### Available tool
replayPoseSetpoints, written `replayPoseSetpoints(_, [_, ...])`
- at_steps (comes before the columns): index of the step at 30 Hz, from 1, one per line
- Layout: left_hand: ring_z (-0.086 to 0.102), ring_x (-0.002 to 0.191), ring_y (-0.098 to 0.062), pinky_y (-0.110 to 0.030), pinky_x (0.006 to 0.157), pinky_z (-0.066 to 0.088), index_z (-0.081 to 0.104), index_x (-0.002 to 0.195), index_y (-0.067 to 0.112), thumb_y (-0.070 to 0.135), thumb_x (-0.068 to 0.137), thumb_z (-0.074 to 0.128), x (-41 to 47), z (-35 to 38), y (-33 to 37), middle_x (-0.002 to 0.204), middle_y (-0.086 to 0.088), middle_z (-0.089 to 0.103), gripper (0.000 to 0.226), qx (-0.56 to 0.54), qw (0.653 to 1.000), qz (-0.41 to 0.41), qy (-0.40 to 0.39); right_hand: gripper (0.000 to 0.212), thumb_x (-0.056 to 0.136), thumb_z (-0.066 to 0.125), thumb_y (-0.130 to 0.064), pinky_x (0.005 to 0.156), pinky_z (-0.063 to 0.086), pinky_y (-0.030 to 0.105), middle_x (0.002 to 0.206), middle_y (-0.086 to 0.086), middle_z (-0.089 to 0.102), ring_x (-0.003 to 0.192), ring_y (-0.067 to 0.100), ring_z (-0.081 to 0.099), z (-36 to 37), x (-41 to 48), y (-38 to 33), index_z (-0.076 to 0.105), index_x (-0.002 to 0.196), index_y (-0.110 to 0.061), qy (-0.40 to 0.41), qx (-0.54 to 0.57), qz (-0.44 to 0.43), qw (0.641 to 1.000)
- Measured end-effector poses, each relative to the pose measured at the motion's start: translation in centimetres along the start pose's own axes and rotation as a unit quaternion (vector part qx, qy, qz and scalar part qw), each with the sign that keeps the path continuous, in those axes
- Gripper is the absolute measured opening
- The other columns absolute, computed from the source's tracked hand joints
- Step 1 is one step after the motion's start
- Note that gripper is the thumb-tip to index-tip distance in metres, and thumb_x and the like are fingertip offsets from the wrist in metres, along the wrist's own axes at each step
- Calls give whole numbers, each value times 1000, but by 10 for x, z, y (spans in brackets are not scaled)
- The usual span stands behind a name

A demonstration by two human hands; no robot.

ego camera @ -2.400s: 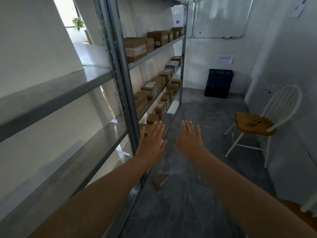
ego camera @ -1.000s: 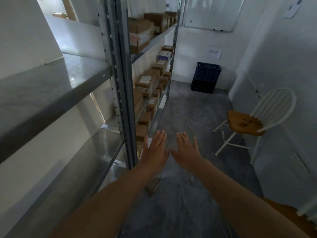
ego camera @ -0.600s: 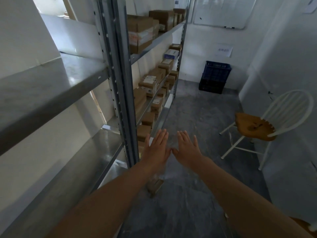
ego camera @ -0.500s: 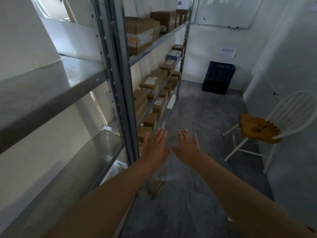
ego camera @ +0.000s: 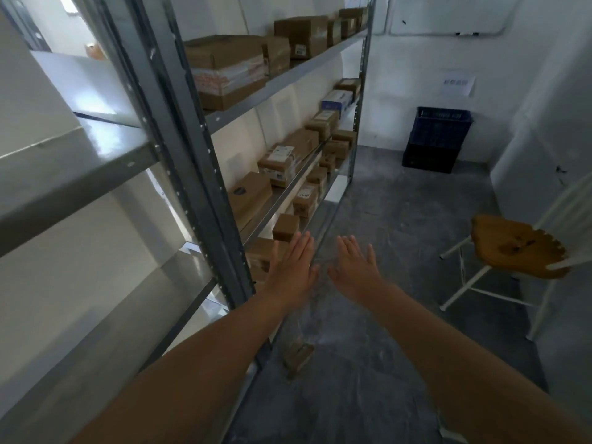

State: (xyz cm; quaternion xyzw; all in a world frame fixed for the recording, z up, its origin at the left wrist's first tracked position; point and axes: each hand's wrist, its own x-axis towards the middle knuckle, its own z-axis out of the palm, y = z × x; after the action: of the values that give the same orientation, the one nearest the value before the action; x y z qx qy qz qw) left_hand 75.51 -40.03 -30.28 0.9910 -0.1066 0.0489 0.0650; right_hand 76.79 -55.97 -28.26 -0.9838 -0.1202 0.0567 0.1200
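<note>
Both arms are stretched out in front of me over the grey floor. My left hand (ego camera: 293, 267) is flat with straight fingers, palm down, beside the upright post (ego camera: 192, 161) of a metal shelving rack. My right hand (ego camera: 354, 267) is flat as well, a little apart from the left, holding nothing. Several brown cardboard boxes (ego camera: 229, 70) sit on the rack's shelves beyond the post. A small cardboard box (ego camera: 298, 355) lies on the floor below my hands.
The rack's near bay on the left has bare metal shelves (ego camera: 73, 174). A white chair with a wooden seat (ego camera: 515, 248) stands at the right wall. A dark blue crate (ego camera: 435, 139) sits against the far wall under a whiteboard (ego camera: 448, 14).
My view has turned and moved closer to the rack. Both hands stay flat and side by side, now slightly further apart.
</note>
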Motion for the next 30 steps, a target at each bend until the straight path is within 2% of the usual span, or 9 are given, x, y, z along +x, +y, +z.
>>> replayPoseSetpoints(6, [-9, 151, -13, -48, 117, -12, 5, 156, 16, 43, 105, 20, 21, 21, 19, 165, 2, 0, 60, -17, 1000, -22, 8, 70, 103, 33, -39, 119, -7, 49, 164, 8, 1, 151, 21, -7, 12, 13, 39, 0, 155, -6, -21, 5, 5, 1000])
replayPoseSetpoints(10, [-10, 151, -14, -52, 118, -10, 4, 156, 17, 46, 104, 20, 17, 39, 25, 165, 2, -1, 61, -13, 999, -25, -21, 70, 102, 30, -43, 118, -9, 49, 165, 7, -1, 151, 20, -8, 26, 17, 55, 0, 155, -7, -55, 34, 20, 998])
replayPoseSetpoints(13, [-11, 151, -13, -56, 120, -1, 4, 156, 17, 46, 104, 19, 17, 46, 21, 165, 2, -2, 61, -14, 999, -32, -39, 72, 102, 30, -43, 118, -10, 49, 165, 7, -1, 151, 20, -9, 33, 24, 58, 0, 155, -7, -64, 37, 24, 997])
replayPoseSetpoints(17, [-11, 151, -15, -57, 120, -4, 4, 156, 16, 44, 105, 19, 23, 49, 11, 165, 1, -2, 60, -16, 998, -39, -51, 72, 102, 32, -42, 118, -11, 49, 164, 7, -3, 151, 20, -10, 39, 35, 50, -2, 155, -7, -79, 29, 18, 996])
replayPoseSetpoints(21, [-12, 151, -14, -57, 120, 1, 3, 156, 16, 43, 105, 21, 33, 56, -2, 165, 1, -3, 60, -54, 996, -54, -54, 71, 102, 31, -41, 118, -9, 50, 164, 7, -1, 151, 20, -9, 40, 46, 41, -2, 155, -6, -80, 13, 10, 997])
replayPoseSetpoints(24, [-15, 150, -12, -56, 120, -2, 0, 157, 17, 44, 105, 19, 44, 60, -10, 165, 3, -6, 61, -69, 994, -55, -59, 71, 102, 32, -40, 118, -9, 50, 164, 7, -2, 151, 20, -9, 34, 62, 39, -2, 155, -6, -89, -11, 17, 996])
replayPoseSetpoints(27, [-16, 149, -10, -51, 117, -12, -1, 157, 17, 45, 105, 17, 61, 61, -20, 165, 4, -7, 62, -84, 994, -49, -45, 73, 101, 35, -39, 118, -8, 51, 164, 7, 0, 151, 21, -8, 24, 87, 33, 0, 155, -6, -79, -23, 18, 996])
replayPoseSetpoints(30, [-14, 150, -10, -50, 118, -10, -1, 157, 16, 47, 104, 16, 75, 59, -38, 165, 3, -6, 63, -98, 993, -49, -42, 73, 100, 36, -39, 118, -9, 51, 164, 7, 1, 151, 21, -7, 18, 111, 22, 1, 155, -6, -72, -18, 18, 997])
